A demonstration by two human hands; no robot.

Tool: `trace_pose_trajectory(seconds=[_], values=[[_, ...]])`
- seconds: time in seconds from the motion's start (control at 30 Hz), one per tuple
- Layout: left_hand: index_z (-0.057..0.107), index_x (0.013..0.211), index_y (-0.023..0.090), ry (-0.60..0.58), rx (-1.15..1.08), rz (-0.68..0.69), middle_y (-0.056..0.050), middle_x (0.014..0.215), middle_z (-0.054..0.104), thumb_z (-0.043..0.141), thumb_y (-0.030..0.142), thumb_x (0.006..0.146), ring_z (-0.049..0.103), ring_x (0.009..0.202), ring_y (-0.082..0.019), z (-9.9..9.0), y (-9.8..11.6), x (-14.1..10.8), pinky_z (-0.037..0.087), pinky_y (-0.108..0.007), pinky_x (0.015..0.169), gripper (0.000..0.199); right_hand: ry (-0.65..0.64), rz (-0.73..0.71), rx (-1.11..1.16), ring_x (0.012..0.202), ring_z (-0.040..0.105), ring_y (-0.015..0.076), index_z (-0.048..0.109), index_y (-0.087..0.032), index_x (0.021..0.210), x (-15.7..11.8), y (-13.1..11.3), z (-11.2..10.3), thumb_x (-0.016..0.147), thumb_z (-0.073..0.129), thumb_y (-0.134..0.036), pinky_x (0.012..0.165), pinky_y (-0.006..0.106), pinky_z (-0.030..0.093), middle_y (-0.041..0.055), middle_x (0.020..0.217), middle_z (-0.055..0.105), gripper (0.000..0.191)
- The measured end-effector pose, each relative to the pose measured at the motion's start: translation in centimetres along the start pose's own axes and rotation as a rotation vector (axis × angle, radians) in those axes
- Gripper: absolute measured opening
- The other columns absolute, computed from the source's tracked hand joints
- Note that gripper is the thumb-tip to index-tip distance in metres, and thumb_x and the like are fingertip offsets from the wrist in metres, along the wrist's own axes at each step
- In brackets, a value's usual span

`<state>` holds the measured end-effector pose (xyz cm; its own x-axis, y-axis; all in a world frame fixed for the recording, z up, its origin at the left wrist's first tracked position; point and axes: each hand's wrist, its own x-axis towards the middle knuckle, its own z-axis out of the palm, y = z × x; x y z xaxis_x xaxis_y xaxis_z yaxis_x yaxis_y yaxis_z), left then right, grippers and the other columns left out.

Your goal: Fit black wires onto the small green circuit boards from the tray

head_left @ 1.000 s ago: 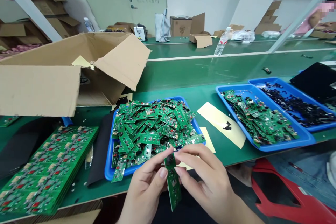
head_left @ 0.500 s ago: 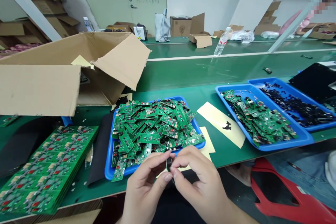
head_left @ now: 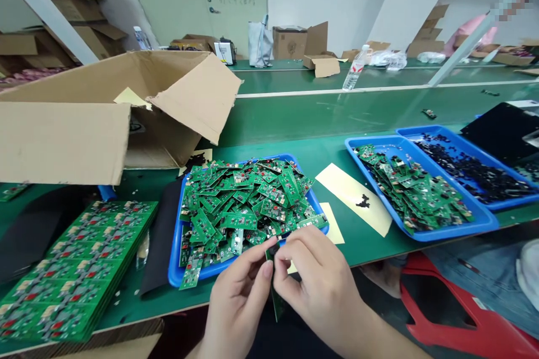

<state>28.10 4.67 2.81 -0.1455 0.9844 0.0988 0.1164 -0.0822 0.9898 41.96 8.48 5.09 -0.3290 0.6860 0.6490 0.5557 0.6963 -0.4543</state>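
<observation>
A small green circuit board (head_left: 276,304) hangs edge-on between my hands, over the table's front edge. My left hand (head_left: 242,291) grips its upper part between thumb and fingers. My right hand (head_left: 316,275) is closed in a pinch against the board's right face; the fingertips hide what, if anything, they hold. Just beyond my hands stands a blue tray (head_left: 174,258) heaped with loose green circuit boards (head_left: 240,193). To its right are yellow paper sheets (head_left: 337,185), one bearing a small black piece (head_left: 362,201).
Stacked board panels (head_left: 84,263) and black sheets (head_left: 158,247) lie at left, before an open carton (head_left: 63,140). At right are a blue tray of boards (head_left: 484,224) and another with black parts (head_left: 522,202). A seated person's leg (head_left: 484,275) shows beside a red stool (head_left: 446,314).
The board now shows further down below my fingers. My right hand has risen slightly and its fingers have curled in more; my left thumb has moved up a little.
</observation>
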Motion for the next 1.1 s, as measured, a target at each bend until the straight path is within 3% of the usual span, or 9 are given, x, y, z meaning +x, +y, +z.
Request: trace_pose_trajectory(seconds=[0.17, 0.3, 0.5, 0.7, 0.9, 1.03, 1.1], values=[[0.069, 0.095, 0.022, 0.027, -0.151, -0.157, -0.003, 0.083, 0.073, 0.060, 0.037, 0.083, 0.068, 0.068, -0.015, -0.1, 0.0, 0.6, 0.056, -0.021, 0.065, 0.021, -0.010, 0.150, 0.134, 0.062, 0.057, 0.0168, 0.053, -0.018, 0.087, -0.4, 1.0, -0.4, 0.089, 0.054, -0.023, 0.055, 0.029, 0.049, 0.0030, 0.070, 0.059, 0.005], [0.069, 0.084, 0.020, 0.001, -0.228, -0.193, -0.001, 0.073, 0.069, 0.067, 0.035, 0.078, 0.063, 0.063, -0.012, -0.2, 0.6, 0.7, 0.053, -0.021, 0.068, 0.016, -0.080, 0.057, 0.303, 0.082, 0.060, 0.0192, 0.058, -0.018, 0.107, -0.4, 1.1, -0.8, 0.091, 0.049, -0.014, 0.069, 0.033, 0.053, 0.0082, 0.090, 0.064, 0.019], [0.065, 0.068, 0.017, 0.016, -0.218, -0.185, 0.002, 0.061, 0.062, 0.072, 0.032, 0.071, 0.055, 0.055, -0.009, -0.2, 1.1, 0.6, 0.046, -0.014, 0.051, 0.016, -0.068, -0.042, 0.312, 0.073, 0.062, 0.0190, 0.064, -0.014, 0.102, -0.3, 0.6, -0.6, 0.090, 0.050, -0.008, 0.062, 0.031, 0.054, 0.0092, 0.083, 0.066, 0.019], [0.061, 0.061, 0.017, 0.000, -0.100, -0.204, 0.003, 0.055, 0.055, 0.072, 0.036, 0.068, 0.049, 0.049, -0.009, -0.6, 0.4, 0.6, 0.043, -0.016, 0.046, 0.023, -0.157, -0.091, 0.313, 0.071, 0.062, 0.0186, 0.063, -0.013, 0.098, -0.6, 1.6, -0.5, 0.091, 0.051, -0.011, 0.061, 0.030, 0.053, 0.0094, 0.082, 0.067, 0.014], [0.069, 0.074, 0.017, -0.052, -0.114, -0.287, -0.002, 0.064, 0.064, 0.068, 0.045, 0.072, 0.058, 0.056, -0.014, -0.3, 0.3, 0.7, 0.050, -0.021, 0.053, 0.028, -0.089, -0.015, 0.394, 0.073, 0.065, 0.0172, 0.060, -0.017, 0.109, -0.8, 2.9, 0.2, 0.093, 0.051, -0.019, 0.065, 0.029, 0.054, 0.0069, 0.084, 0.069, 0.019], [0.073, 0.078, 0.020, 0.033, -0.199, -0.358, -0.001, 0.069, 0.069, 0.076, 0.043, 0.064, 0.063, 0.062, -0.015, 0.2, 0.6, 1.1, 0.054, -0.022, 0.062, 0.027, -0.057, -0.001, 0.412, 0.074, 0.064, 0.0170, 0.065, -0.017, 0.096, -0.7, 3.2, 0.8, 0.093, 0.050, -0.027, 0.066, 0.028, 0.055, 0.0083, 0.081, 0.068, 0.018], [0.075, 0.077, 0.022, 0.000, -0.244, -0.405, -0.001, 0.071, 0.071, 0.079, 0.043, 0.060, 0.064, 0.063, -0.016, 0.2, 0.2, 1.3, 0.055, -0.022, 0.062, 0.027, -0.051, 0.012, 0.396, 0.073, 0.063, 0.0167, 0.065, -0.016, 0.091, -0.6, 3.4, 1.2, 0.094, 0.047, -0.028, 0.066, 0.028, 0.055, 0.0086, 0.080, 0.067, 0.022]])
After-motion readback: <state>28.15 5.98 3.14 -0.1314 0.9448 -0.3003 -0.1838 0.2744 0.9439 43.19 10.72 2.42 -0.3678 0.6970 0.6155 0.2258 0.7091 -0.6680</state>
